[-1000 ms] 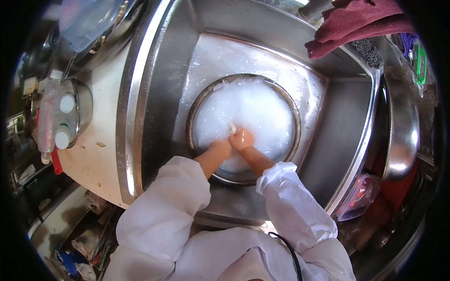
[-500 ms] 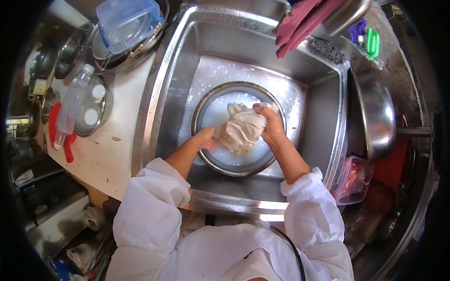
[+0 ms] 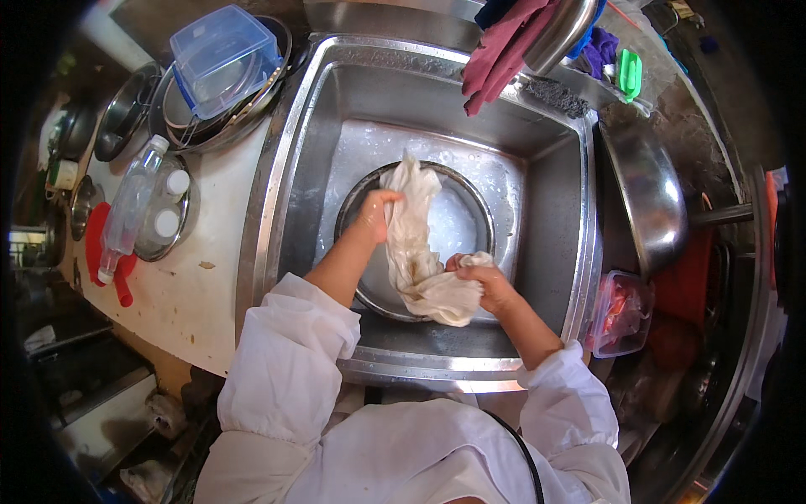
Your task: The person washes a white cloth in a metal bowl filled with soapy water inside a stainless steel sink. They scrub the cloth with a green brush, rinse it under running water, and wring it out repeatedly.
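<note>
A wet, off-white cloth [image 3: 409, 227] is stretched between my two hands above a round metal basin [image 3: 489, 220] of cloudy, whitish water. My left hand [image 3: 377, 216] grips the cloth along its upper left side. Lower down on the right, my right hand [image 3: 487, 281] is closed round the bunched other end. A brownish stain shows near the cloth's lower bend. The basin stands on the floor of a steel sink [image 3: 554, 210], its near rim partly covered by the cloth.
On the left counter [image 3: 227, 202] lie a clear plastic bottle [image 3: 130, 202] and stacked pans under a blue plastic box [image 3: 222, 63]. Maroon cloth [image 3: 504, 55] hangs over the sink's far edge. A large steel bowl [image 3: 646, 193] and a clear tub [image 3: 621, 315] stand to the right.
The cloth, bunched in my right hand before, is now spread lengthwise. My left hand has risen and taken hold of it; my right hand has come nearer to me. The view has shifted slightly.
</note>
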A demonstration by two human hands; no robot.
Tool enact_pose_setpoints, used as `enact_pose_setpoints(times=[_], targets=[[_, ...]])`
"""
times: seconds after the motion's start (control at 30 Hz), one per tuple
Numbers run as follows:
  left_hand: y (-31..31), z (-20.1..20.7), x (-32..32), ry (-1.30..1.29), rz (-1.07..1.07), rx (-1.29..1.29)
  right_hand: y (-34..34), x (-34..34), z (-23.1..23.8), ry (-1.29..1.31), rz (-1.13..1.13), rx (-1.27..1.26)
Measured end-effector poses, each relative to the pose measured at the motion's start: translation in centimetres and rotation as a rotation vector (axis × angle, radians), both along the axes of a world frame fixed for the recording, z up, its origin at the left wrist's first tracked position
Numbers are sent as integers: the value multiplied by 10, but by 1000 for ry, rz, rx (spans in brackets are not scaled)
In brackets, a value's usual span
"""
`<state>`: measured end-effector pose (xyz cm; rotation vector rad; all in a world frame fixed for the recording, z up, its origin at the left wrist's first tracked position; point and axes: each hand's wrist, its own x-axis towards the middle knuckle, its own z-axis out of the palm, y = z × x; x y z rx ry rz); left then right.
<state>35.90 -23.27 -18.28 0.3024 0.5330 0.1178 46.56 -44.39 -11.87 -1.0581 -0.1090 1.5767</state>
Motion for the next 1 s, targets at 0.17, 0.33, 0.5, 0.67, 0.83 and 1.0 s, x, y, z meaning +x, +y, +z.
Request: enact_pose_setpoints(times=[0.17,0.33,0.5,0.67,0.83,1.0], targets=[[-5,17,2,-139,79,56,-4,-25,-88,-468,28,-366],[-39,-21,-24,217,-104,46,-11,-15,-132,-526,427,-285],[-57,-45,-34,499,-247,314,5,19,-120,-684,206,-483],[-79,-15,0,242,-381,1180,42,33,-88,150,-13,-94],[-77,-3,-1,189,-199,687,53,28,-75,376,-334,84],[-57,-9,-9,449,-424,278,35,13,-101,-93,-133,-342]])
